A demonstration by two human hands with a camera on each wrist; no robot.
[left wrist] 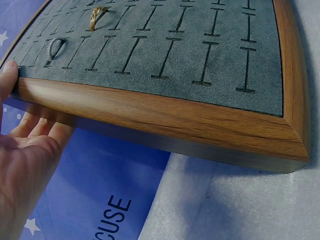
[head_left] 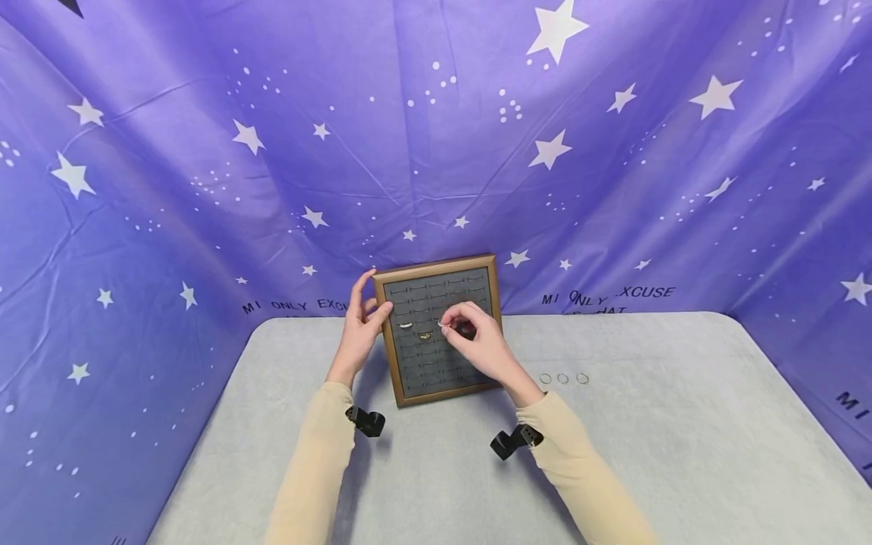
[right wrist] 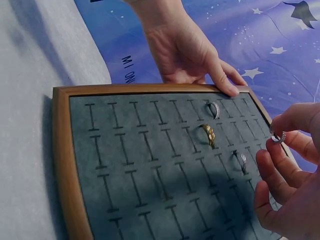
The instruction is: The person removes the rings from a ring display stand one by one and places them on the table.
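A wood-framed ring display board (head_left: 446, 386) with grey slotted padding leans up at the back of the table. My left hand (head_left: 359, 333) grips its left edge, thumb on the front of the frame, fingers behind. Between thumb and forefinger my right hand (head_left: 480, 342) pinches a silver ring (right wrist: 278, 137), held just off the padding. Set in the slots are a silver ring (right wrist: 215, 110), a gold ring (right wrist: 209, 136) with a braided look, and another silver ring (right wrist: 240, 161). Part of the board's right side is hidden behind my right hand in the head view.
On the grey table (head_left: 681, 446), right of the board, three thin rings (head_left: 562, 378) lie in a row. A purple star-printed cloth (head_left: 443, 166) hangs close behind the board and along both sides.
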